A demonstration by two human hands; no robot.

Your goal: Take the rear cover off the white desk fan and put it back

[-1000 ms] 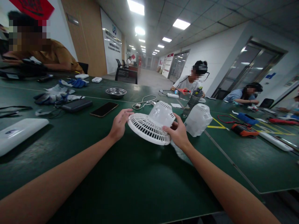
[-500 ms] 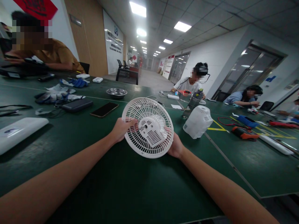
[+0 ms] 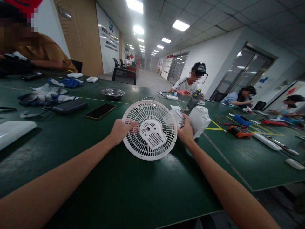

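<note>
My left hand [image 3: 121,129] grips the left rim of a round white fan grille [image 3: 132,148], thumb through to the front and fingers behind. The grille is tilted up, its slotted centre plate facing me. At its right, my right hand [image 3: 186,131] is closed on a white vented motor cover [image 3: 176,117], partly hidden behind the grille's rim. The cover appears apart from the grille. Just beyond that hand, a white plastic fan housing [image 3: 200,120] stands on the green table [image 3: 133,194].
A phone [image 3: 100,111] and a metal bowl [image 3: 113,93] lie left of the grille. Farther left are a dark power bank [image 3: 69,107] and gloves [image 3: 38,95]. A bottle [image 3: 193,101] stands behind the housing; an orange multimeter [image 3: 240,131] lies right. Other people sit around the table.
The grille has turned from lying flat to facing me. My right hand has drawn the motor cover out to the right from behind it. The view has shifted slightly right.
</note>
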